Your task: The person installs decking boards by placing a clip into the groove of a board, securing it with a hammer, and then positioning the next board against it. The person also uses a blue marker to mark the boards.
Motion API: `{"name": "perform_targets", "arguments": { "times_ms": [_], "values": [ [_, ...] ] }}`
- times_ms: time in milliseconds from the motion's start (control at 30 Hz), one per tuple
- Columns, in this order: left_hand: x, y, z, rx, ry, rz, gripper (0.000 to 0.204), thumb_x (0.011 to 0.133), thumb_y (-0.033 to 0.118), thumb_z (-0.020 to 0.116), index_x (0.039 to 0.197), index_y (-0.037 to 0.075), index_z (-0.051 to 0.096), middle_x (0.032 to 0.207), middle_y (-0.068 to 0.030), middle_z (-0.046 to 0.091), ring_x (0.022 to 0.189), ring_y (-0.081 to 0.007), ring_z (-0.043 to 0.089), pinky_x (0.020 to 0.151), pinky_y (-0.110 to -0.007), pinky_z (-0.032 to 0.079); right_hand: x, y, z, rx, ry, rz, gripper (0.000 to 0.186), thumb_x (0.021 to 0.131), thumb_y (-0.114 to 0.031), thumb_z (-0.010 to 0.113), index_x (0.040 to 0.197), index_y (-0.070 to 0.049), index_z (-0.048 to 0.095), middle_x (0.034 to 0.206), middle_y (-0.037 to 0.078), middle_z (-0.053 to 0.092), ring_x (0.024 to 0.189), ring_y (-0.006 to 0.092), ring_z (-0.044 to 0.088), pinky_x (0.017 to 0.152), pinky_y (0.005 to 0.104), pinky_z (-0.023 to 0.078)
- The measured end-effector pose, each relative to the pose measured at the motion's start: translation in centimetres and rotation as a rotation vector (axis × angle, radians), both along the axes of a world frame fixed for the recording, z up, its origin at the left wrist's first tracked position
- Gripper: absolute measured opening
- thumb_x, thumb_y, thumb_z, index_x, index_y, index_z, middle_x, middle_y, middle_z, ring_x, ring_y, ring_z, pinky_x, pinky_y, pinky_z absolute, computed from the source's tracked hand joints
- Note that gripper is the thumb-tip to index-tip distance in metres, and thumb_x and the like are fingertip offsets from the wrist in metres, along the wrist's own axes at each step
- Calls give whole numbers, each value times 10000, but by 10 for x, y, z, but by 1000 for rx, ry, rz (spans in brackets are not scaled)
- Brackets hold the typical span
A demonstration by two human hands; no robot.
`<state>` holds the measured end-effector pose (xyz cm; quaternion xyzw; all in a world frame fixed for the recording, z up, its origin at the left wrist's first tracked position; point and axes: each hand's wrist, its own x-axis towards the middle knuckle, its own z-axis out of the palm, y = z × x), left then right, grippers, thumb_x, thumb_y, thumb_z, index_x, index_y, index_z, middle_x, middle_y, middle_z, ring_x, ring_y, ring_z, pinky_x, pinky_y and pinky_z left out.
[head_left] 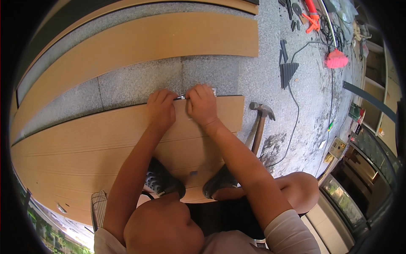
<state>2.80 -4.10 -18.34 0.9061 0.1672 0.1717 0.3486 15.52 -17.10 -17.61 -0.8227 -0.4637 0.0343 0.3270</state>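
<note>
Both my hands meet at the far edge of a wide tan board (84,144) lying before me. My left hand (161,109) is closed, its fingertips pinched at that edge. Just to its right, a small shiny metal piece (182,97) shows between the two hands; its exact kind is too small to tell. My right hand (203,103) is closed as well, with thumb and fingers gripping the metal piece from the other side. A small pale piece (214,91) peeks out past the right fingers. My feet rest on the board.
A hammer (261,114) lies right of the board. Beyond, another long tan board (169,36) rests on grey paving (139,76). Dark ribbed offcuts (289,74), a black cable (298,106), a pink broom (336,58) and an orange-red tool (312,19) lie farther right.
</note>
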Motion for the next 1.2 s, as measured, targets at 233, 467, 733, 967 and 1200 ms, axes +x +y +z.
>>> {"name": "perform_targets", "arguments": {
  "times_ms": [233, 467, 733, 967, 1200],
  "values": [
    [2, -2, 3, 29, 31, 60, 258, 718, -35, 576, 940, 84, 634, 990, -107, 618, 954, -342, 560, 852, -446, 426, -5, -3, 1, 43, -93, 156, 81, 727, -90, 648, 757, -92, 573, 823, 83, 539, 813, 277, 555, 703, 380, 453],
    [5, -5, 3, 23, 94, 26, 230, 719, -18, 590, 922, 90, 599, 980, -102, 591, 933, -336, 546, 830, -444, 409, -4, -11, -3, 78, -105, 327, 78, 689, -124, 628, 716, -98, 560, 782, 72, 525, 758, 258, 556, 656, 350, 492],
    [-10, 7, 4, 72, 77, 68, 275, 715, -17, 603, 970, 88, 614, 1015, -109, 608, 953, -343, 553, 843, -456, 420, -13, 10, 1, 145, -19, 263, 110, 677, -83, 658, 703, -101, 553, 784, 63, 531, 758, 258, 558, 642, 351, 499],
    [9, -9, 7, -25, -51, 95, 330, 770, 65, 643, 1100, 57, 634, 1176, -143, 600, 1100, -364, 555, 953, -492, 443, 0, -7, 18, 79, -5, 146, 102, 727, 30, 600, 741, -67, 574, 784, 113, 565, 740, 329, 554, 637, 423, 470],
    [28, 124, 19, 295, 24, 284, 392, 842, 95, 648, 1218, -2, 595, 1364, -202, 514, 1276, -389, 485, 1097, -467, 410, 38, -16, 1, 82, 47, -74, 127, 785, 44, 516, 857, -14, 603, 895, 173, 592, 880, 365, 563, 797, 444, 462]
  ]
}}
